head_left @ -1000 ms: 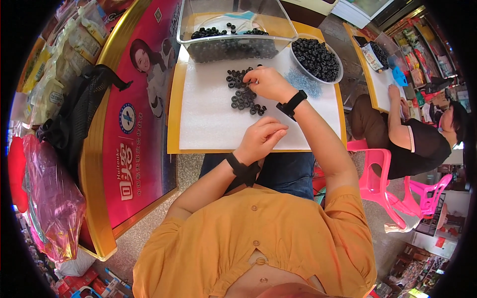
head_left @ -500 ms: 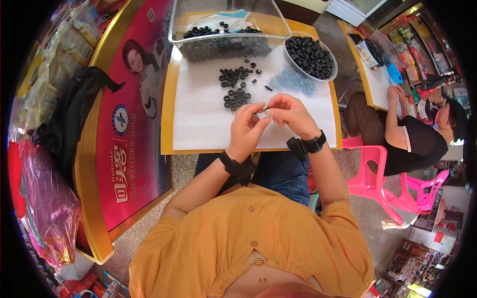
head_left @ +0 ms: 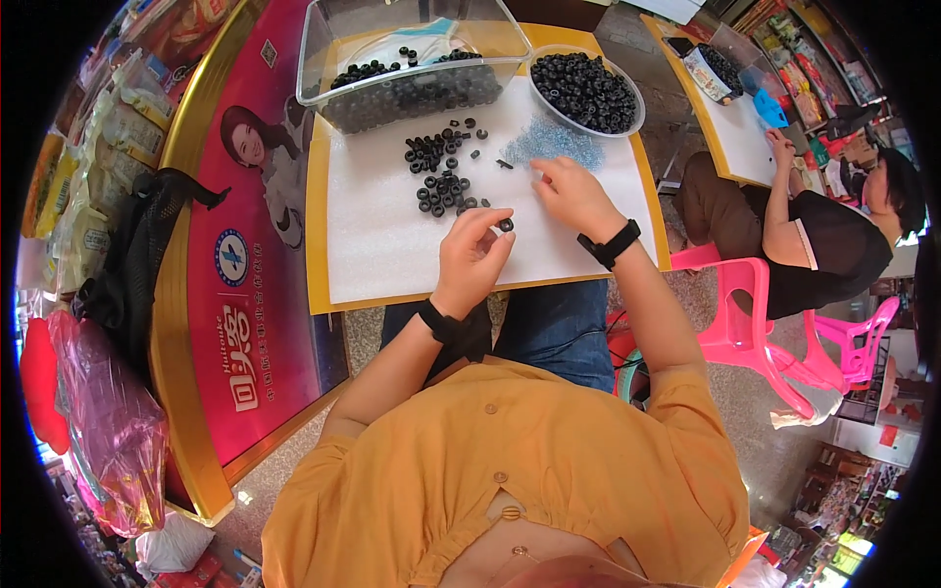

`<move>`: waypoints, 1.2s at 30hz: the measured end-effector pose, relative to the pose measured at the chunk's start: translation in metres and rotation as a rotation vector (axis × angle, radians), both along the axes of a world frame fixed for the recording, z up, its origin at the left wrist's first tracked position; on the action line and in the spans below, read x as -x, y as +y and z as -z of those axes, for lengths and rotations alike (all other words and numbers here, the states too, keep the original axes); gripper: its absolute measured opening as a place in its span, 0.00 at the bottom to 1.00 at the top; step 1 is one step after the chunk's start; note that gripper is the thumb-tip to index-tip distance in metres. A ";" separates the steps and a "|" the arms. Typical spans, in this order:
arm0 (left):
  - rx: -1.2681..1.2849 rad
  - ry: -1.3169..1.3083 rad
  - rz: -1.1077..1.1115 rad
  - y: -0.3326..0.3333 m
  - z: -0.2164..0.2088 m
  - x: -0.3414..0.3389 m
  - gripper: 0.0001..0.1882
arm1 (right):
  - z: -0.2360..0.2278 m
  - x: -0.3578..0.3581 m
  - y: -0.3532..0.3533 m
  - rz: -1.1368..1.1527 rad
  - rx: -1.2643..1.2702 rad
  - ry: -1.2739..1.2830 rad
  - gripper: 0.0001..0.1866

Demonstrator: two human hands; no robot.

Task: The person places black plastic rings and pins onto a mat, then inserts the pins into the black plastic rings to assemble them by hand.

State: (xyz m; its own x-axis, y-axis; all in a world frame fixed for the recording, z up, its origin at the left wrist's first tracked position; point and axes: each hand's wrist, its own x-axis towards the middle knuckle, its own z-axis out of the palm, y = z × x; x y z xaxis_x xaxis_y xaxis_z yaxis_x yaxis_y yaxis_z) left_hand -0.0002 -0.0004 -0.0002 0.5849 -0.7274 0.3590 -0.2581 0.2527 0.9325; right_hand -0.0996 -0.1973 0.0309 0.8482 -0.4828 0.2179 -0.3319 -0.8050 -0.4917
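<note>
My left hand is closed in a pinch at the near side of the white sheet, with a small black ring-shaped piece at its thumb and fingertips. To the right, my right hand has bent fingers with a gap between thumb and forefinger, and nothing shows in it. Its fingertips are by the near edge of a pile of tiny clear-blue pieces. A loose heap of black ring pieces lies beyond my left hand, and more black rings sit closer to it.
A clear plastic bin partly filled with black pieces stands at the back left. Beside it is a round bowl heaped with black pieces. A gold-framed pink panel borders the table's left. Another person sits at a second table on the right.
My hands, which were together over the sheet, have separated. The right has gone toward the clear-blue pile; the left keeps a black ring piece that now shows plainly. The view has shifted slightly.
</note>
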 end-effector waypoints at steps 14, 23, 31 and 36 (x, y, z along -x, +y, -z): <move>0.050 0.009 -0.014 0.002 0.003 -0.001 0.15 | -0.003 0.007 0.002 0.047 -0.118 0.004 0.10; 0.047 0.217 0.029 0.003 0.005 -0.005 0.14 | -0.015 0.036 0.025 -0.031 -0.094 0.095 0.10; 0.087 0.247 0.108 0.003 0.004 -0.006 0.16 | -0.005 0.049 0.046 0.019 0.051 0.035 0.04; 0.085 0.252 0.142 0.004 0.004 -0.007 0.16 | -0.006 0.044 0.043 -0.019 0.138 0.125 0.04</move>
State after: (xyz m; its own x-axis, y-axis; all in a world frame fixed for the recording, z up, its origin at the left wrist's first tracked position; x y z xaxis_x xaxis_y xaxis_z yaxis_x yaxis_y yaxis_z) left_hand 0.0065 0.0040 -0.0041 0.5582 -0.7815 0.2787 0.0222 0.3499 0.9365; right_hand -0.1435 -0.1544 0.0370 0.8814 -0.4395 0.1731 -0.3681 -0.8687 -0.3314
